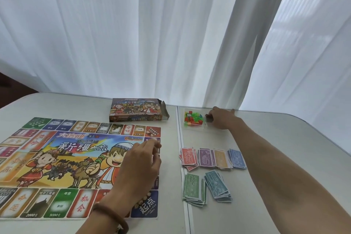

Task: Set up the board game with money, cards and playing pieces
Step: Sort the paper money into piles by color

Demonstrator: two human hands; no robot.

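Pieces step now: right hand (221,118) pinches the bag of playing pieces (193,118) at its fingertips. Left hand (141,161) is curled, can't tell if it's holding anything. Next up, probably opening the bag.

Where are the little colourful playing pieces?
They sit in a clear bag at the far right of the table, right of the game box and beyond the money piles, with the right hand at its edge.

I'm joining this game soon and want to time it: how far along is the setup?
Done: the board lies unfolded, and the money sits beside it in six piles sorted by colour. In hand: the right hand pinches the clear bag of playing pieces, with the pieces inside. The left hand hovers over the board's right edge. Left: placing the pieces, and the cards, which are nowhere in view.
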